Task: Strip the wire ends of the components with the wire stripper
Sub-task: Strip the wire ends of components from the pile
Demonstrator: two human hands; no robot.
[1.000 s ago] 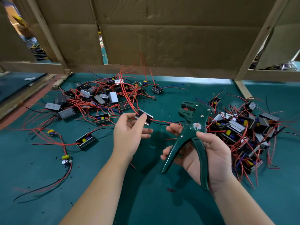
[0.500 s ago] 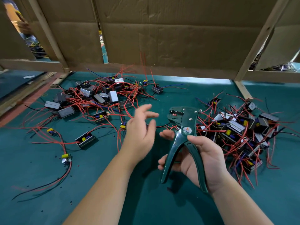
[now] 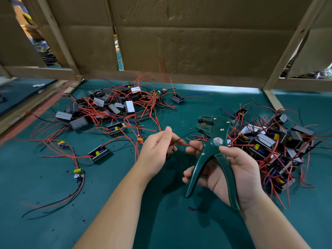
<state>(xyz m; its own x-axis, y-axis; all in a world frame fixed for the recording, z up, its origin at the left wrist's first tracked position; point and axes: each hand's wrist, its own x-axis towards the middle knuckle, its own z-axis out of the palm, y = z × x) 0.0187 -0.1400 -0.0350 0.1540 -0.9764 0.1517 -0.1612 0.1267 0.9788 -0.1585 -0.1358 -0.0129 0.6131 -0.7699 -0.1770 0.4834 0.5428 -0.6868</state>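
Green tabletop (image 3: 53, 186). At far left lies the left heap of components (image 3: 129, 106), small boxes trailing red and black wires. At centre, the left hand (image 3: 156, 150) pinches a red and a black wire pair (image 3: 181, 143). Just beside it, the right hand (image 3: 233, 173) grips the green wire stripper (image 3: 213, 141), head up, handles spread. Behind it lies the right heap of components (image 3: 265, 141).

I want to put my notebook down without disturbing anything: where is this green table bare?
Bare mat lies between the two piles, beyond the wire stripper the right hand grips, and near left, between the trailing leads and the left forearm. Crowded: the left pile, the right pile, and the wires the left hand pinches.
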